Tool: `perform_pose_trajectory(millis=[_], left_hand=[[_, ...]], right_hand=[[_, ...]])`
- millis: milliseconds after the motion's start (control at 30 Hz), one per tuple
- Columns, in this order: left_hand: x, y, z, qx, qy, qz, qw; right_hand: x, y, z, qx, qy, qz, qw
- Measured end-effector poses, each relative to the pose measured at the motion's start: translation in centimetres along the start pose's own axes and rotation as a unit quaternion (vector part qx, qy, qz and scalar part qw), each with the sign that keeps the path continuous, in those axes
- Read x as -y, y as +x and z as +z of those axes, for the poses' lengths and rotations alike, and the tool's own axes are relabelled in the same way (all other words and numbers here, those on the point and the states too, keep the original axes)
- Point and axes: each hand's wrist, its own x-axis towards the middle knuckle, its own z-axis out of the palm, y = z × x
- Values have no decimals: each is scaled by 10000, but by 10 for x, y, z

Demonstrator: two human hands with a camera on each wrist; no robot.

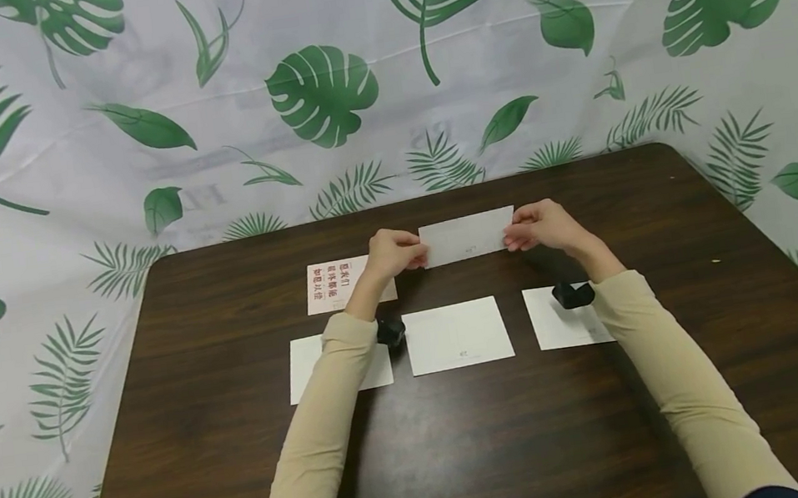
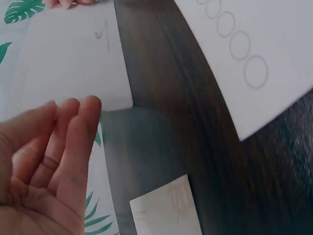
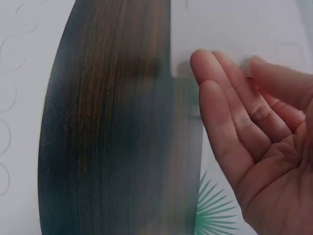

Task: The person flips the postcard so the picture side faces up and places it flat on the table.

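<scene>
A white card [image 1: 467,238] is held up at the back of the table, small faint print near its lower edge. My left hand [image 1: 396,253] pinches its left end between thumb and fingers. At the other end, my right hand [image 1: 542,227] pinches it the same way. In the left wrist view the left hand [image 2: 54,152] grips the card's edge [image 2: 68,63]. The right wrist view has the right hand [image 3: 259,127] with thumb and fingertips on a corner of the card [image 3: 230,34].
Left of the held card lies a card with red characters [image 1: 328,285], partly behind my left wrist. A front row has a left card [image 1: 305,366], a middle card [image 1: 458,335] and a right card [image 1: 553,325] on the dark wooden table [image 1: 486,448]. A leaf-print cloth [image 1: 220,155] hangs behind.
</scene>
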Motion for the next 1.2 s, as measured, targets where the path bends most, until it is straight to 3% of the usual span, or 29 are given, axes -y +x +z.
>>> perform_pose_trajectory(millis=[100, 333, 600, 1000, 1200], left_hand=[[0, -1, -4, 197, -177, 44, 9996], [1, -3, -11, 653, -461, -57, 9968], [7, -3, -8, 533, -296, -244, 9978], [12, 1, 0, 353, 578, -3, 9977], [13, 3, 5, 342, 858, 69, 9957]], right_hand=[[-1, -1, 0, -53, 217, -76, 9997], [-4, -2, 0, -136, 27, -23, 9999], [-10, -2, 5, -226, -203, 238, 9993], [-15, 2, 11, -140, -128, 241, 9995], [-14, 4, 13, -197, -463, 247, 9984]])
